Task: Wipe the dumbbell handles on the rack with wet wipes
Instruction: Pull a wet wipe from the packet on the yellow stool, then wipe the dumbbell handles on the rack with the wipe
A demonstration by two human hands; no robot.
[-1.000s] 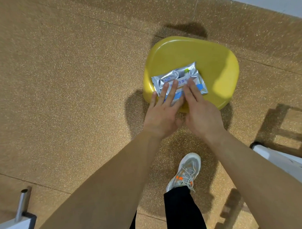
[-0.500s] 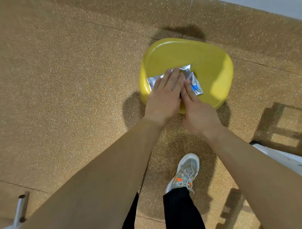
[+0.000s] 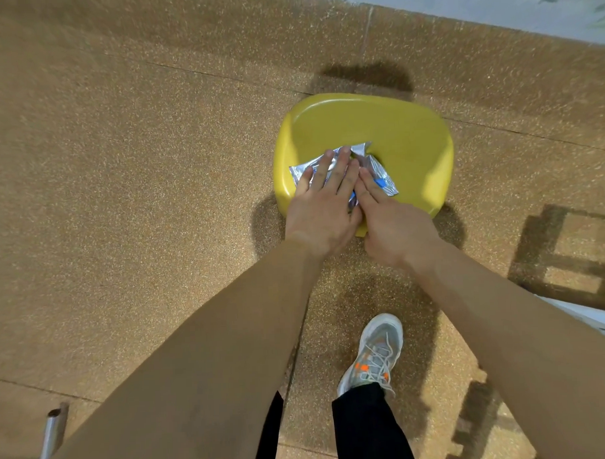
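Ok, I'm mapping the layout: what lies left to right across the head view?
Metal tube, left hand, right hand, white frame. Stool and wet wipes pack overlap the hands, so omitted.

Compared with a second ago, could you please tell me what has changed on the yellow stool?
The left hand slid forward over the wet wipes pack, and its flat fingers now cover most of it. The right hand edged forward too, with its fingers on the pack's right part. The pack's far edge now looks crumpled. The pack stays on the yellow stool.
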